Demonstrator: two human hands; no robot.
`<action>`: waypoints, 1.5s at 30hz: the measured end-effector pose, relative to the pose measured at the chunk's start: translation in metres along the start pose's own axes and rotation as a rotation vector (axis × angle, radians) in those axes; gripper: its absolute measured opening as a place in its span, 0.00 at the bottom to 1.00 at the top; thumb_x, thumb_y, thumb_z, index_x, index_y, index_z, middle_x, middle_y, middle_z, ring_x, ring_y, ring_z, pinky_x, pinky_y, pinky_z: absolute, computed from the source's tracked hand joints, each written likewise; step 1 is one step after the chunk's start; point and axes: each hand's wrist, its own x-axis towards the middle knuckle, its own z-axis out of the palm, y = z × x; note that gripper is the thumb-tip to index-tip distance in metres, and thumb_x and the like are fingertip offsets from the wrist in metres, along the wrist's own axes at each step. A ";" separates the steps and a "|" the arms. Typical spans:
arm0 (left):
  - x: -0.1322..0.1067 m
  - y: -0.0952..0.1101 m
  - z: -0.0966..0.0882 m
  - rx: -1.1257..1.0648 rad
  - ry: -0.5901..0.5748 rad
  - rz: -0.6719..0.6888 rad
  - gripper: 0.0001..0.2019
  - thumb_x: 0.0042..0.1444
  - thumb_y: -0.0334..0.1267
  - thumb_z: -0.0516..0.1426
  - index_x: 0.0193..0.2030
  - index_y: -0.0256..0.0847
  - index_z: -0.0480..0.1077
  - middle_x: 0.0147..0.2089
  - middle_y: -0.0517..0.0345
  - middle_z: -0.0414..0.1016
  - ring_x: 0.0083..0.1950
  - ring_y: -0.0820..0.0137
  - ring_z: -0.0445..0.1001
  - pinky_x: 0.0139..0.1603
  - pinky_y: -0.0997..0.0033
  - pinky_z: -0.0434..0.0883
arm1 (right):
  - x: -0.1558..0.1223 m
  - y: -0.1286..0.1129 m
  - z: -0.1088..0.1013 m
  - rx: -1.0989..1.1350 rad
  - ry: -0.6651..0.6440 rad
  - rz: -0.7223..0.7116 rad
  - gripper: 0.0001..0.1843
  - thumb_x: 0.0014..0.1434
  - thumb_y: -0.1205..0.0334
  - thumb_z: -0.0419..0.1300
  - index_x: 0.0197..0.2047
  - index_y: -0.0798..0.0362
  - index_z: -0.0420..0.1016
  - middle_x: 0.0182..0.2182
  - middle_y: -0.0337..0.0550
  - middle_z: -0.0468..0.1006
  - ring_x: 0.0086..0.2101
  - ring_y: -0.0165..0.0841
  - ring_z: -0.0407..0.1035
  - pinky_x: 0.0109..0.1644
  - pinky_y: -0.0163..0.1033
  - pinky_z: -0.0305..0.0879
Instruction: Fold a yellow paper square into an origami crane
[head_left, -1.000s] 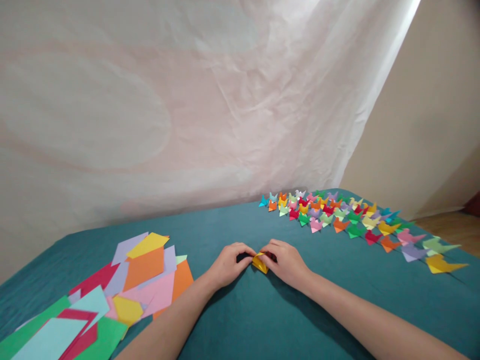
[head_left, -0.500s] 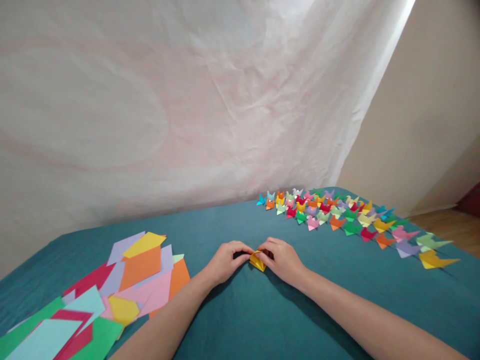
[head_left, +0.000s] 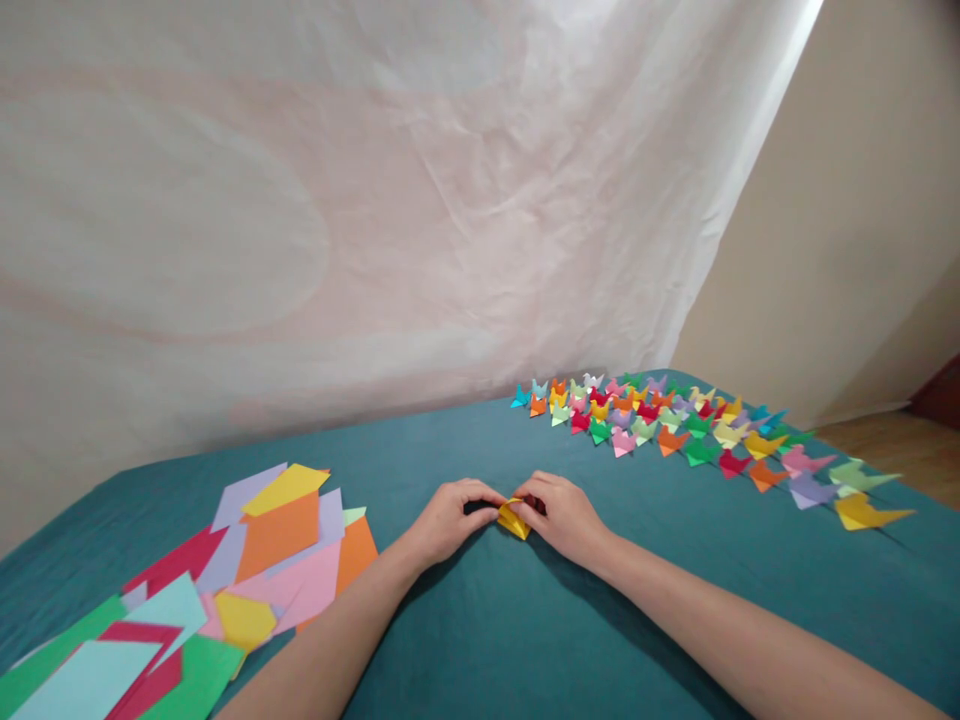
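A small folded yellow paper piece (head_left: 514, 519) sits between my two hands on the teal cloth (head_left: 525, 630). My left hand (head_left: 450, 520) pinches its left end with curled fingers. My right hand (head_left: 566, 515) pinches its right end the same way. Both hands rest low on the cloth, fingertips meeting at the paper. Much of the paper is hidden by my fingers.
A loose pile of flat coloured paper sheets (head_left: 225, 580) lies at the left. Several small folded paper birds (head_left: 675, 425) in many colours stand in rows at the back right. A pale wrinkled sheet (head_left: 375, 220) hangs behind. The table's right edge drops to a wooden floor (head_left: 911, 445).
My hands and the yellow paper have stayed in the same pinch. The view has shifted slightly, so everything sits a little higher and further left in the picture.
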 end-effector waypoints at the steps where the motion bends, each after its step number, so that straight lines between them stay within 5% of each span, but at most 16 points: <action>1: 0.000 0.000 0.000 -0.004 0.002 -0.007 0.08 0.55 0.32 0.57 0.40 0.42 0.76 0.40 0.58 0.77 0.43 0.69 0.73 0.48 0.74 0.65 | 0.000 0.000 0.000 0.002 -0.001 0.000 0.10 0.60 0.58 0.55 0.34 0.50 0.77 0.28 0.40 0.72 0.30 0.30 0.66 0.34 0.33 0.58; 30: 0.007 -0.004 0.007 0.007 0.082 -0.110 0.06 0.49 0.35 0.61 0.34 0.39 0.76 0.34 0.58 0.78 0.36 0.69 0.73 0.38 0.74 0.66 | 0.002 0.001 0.000 0.050 -0.071 0.030 0.06 0.57 0.60 0.60 0.36 0.50 0.77 0.28 0.39 0.73 0.32 0.31 0.66 0.37 0.34 0.56; 45: 0.010 0.001 0.017 0.112 0.155 -0.104 0.07 0.50 0.39 0.61 0.35 0.40 0.75 0.34 0.58 0.76 0.36 0.69 0.72 0.36 0.74 0.65 | -0.001 0.003 -0.014 0.156 -0.142 -0.132 0.10 0.58 0.68 0.56 0.41 0.52 0.76 0.28 0.40 0.72 0.32 0.31 0.66 0.37 0.34 0.58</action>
